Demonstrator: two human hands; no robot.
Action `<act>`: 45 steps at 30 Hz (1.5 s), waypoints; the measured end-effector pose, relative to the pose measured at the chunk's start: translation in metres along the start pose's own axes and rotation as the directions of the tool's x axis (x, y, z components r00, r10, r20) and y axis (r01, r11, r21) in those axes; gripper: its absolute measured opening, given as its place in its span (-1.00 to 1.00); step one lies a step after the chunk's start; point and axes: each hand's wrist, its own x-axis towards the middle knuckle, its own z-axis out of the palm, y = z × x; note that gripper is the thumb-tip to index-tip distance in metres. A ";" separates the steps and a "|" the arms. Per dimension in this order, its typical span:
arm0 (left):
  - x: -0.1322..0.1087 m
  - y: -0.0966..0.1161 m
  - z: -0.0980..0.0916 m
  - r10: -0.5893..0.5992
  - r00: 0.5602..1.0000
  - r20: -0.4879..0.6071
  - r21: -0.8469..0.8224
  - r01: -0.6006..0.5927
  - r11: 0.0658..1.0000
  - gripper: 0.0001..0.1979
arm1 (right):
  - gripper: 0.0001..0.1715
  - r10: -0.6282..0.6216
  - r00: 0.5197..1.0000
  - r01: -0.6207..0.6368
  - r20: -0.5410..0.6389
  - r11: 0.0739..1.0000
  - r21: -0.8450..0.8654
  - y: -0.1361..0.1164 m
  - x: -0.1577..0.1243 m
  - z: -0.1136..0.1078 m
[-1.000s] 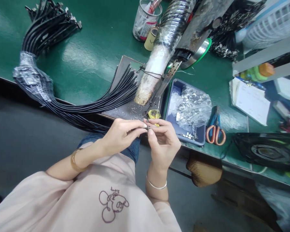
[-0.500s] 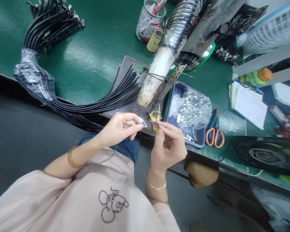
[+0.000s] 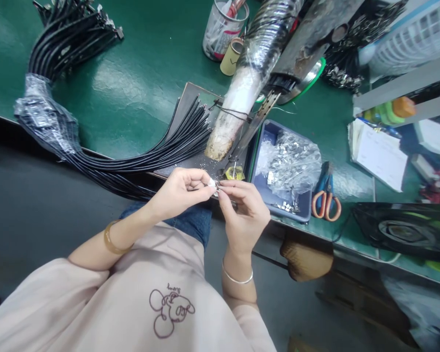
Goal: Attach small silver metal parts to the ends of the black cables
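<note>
At the table's front edge my left hand (image 3: 185,190) pinches a small metal piece (image 3: 216,193) between thumb and index finger; a white wrap covers that index fingertip. My right hand (image 3: 246,208) meets it there, thumb and fingertips closed at the same piece. Whether the right fingers hold a second part is too small to see. Just behind the hands lies a crumpled yellow item (image 3: 235,172). Black cables (image 3: 146,160) run in from the left, their stripped ends fanned on a grey board (image 3: 190,93) under a white-tipped, film-wrapped tube (image 3: 230,115).
A blue tray (image 3: 255,168) with a plastic bag (image 3: 292,159) and loose small metal parts stands right of the hands. Orange-handled pliers (image 3: 326,195) lie beside it. Further right are a notepad (image 3: 379,154) and a black fan-like device (image 3: 403,232). A cup (image 3: 225,29) stands behind.
My right hand has moved left and its fingertips now meet those of my left hand at the small metal piece. The camera view has shifted slightly.
</note>
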 end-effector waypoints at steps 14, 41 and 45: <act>0.000 0.005 -0.002 0.002 0.998 0.064 0.030 -0.004 1.000 -0.80 | -0.84 -0.106 0.994 0.106 0.003 0.993 -0.054 0.005 -0.002 -0.004; -0.002 -0.010 0.005 0.094 0.996 -0.004 0.113 -0.093 0.989 -0.85 | -0.87 -0.175 0.979 0.197 0.105 0.947 -0.253 0.001 -0.005 -0.009; -0.002 -0.012 0.007 0.092 0.994 -0.052 0.077 -0.088 0.993 -0.86 | -0.86 -0.110 0.992 0.100 -0.058 0.982 -0.158 0.002 -0.008 -0.007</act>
